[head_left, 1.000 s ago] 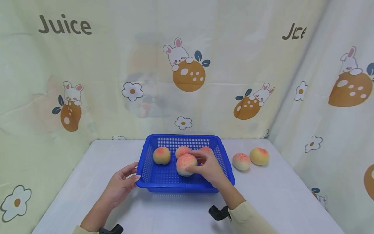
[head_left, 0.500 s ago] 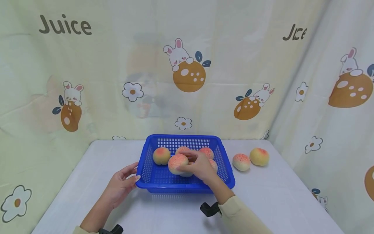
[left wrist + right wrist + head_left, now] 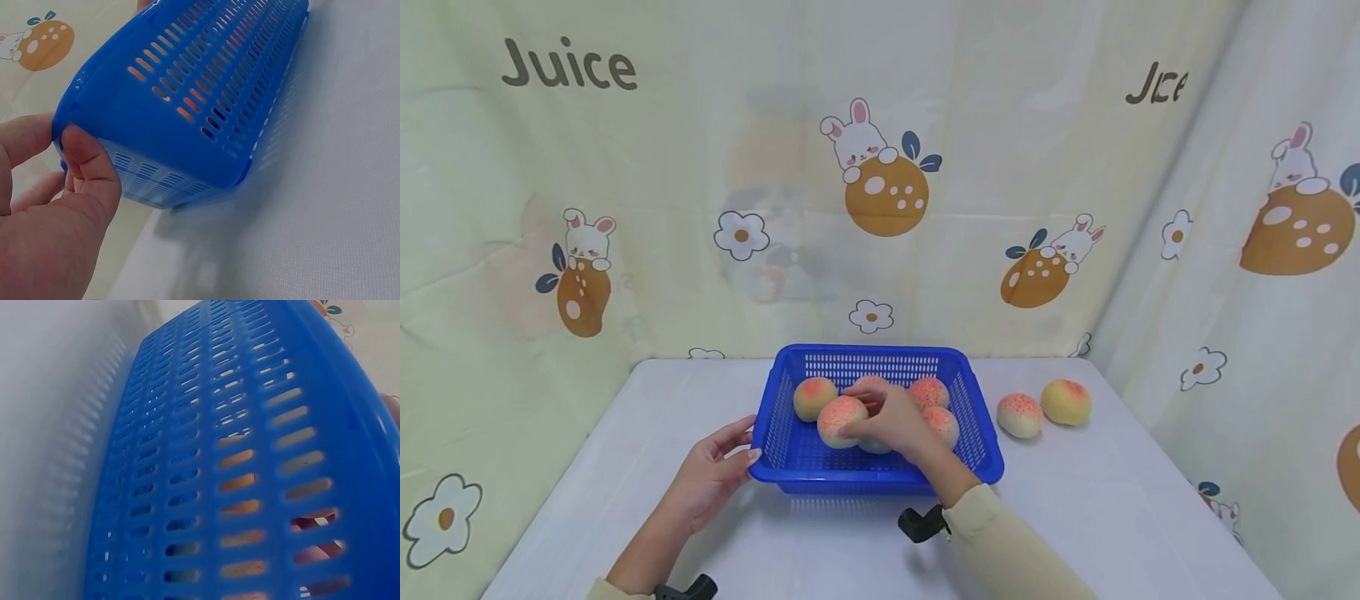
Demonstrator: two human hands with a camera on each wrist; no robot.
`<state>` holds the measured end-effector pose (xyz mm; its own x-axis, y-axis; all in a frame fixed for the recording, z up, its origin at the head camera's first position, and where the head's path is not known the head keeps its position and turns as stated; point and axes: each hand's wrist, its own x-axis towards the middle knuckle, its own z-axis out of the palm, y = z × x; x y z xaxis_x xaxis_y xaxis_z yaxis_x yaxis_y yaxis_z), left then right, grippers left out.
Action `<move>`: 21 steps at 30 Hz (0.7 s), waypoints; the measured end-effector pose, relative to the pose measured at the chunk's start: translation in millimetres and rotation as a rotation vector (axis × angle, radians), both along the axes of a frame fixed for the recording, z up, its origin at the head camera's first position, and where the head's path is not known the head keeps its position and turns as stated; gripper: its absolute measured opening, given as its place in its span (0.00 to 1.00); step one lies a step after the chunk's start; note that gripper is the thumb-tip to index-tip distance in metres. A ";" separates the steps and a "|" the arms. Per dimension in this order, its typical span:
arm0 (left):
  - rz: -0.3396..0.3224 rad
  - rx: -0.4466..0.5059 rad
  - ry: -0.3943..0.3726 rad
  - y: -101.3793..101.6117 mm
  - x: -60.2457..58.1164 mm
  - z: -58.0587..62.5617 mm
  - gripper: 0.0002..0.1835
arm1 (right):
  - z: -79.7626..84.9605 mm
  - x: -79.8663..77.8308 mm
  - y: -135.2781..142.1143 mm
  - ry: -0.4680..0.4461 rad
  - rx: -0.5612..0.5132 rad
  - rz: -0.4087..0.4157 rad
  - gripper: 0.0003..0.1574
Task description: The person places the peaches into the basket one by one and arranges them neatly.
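Note:
A blue perforated plastic basket point(image 3: 880, 477) stands on the white table. My left hand point(image 3: 713, 477) pinches its rim at the front left corner, thumb against finger, as the left wrist view also shows. Inside the basket, my right hand point(image 3: 891, 422) grips a pink-speckled peach point(image 3: 839, 422) between thumb and fingers. A yellow peach point(image 3: 814, 399) sits just to the left and behind it. Partly hidden by the right hand are a peach point(image 3: 874, 444) below it and another behind. Two more speckled peaches, one at the back point(image 3: 929, 392) and one nearer point(image 3: 943, 426), lie at the basket's right side.
On the table right of the basket lie a speckled peach point(image 3: 1019, 415) and a yellow peach point(image 3: 1066, 402). A printed curtain point(image 3: 790, 167) hangs behind and along the sides. The right wrist view is mostly filled by the basket's slotted wall point(image 3: 206, 456).
My right hand has moved left inside the basket with the gripped peach, uncovering the peaches on the right side. The left hand and basket have stayed in place.

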<state>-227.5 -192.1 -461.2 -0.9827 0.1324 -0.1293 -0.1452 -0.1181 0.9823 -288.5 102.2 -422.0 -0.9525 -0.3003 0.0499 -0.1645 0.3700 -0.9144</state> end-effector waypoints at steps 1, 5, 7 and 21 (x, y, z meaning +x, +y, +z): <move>-0.001 0.000 0.000 0.1 -0.2 0.2 0.35 | 0.8 -0.8 -1.5 -0.002 0.009 0.004 0.34; 0.001 -0.006 -0.001 0.4 -0.4 0.8 0.35 | 3.5 -3.6 -7.9 -0.015 0.058 -0.001 0.35; 0.003 -0.009 0.000 0.7 -0.4 0.7 0.35 | 4.1 -4.9 -10.7 -0.022 0.078 -0.009 0.34; 0.005 -0.031 0.010 0.6 -1.3 -2.0 0.36 | -0.5 -16.3 -27.1 0.008 0.153 0.001 0.36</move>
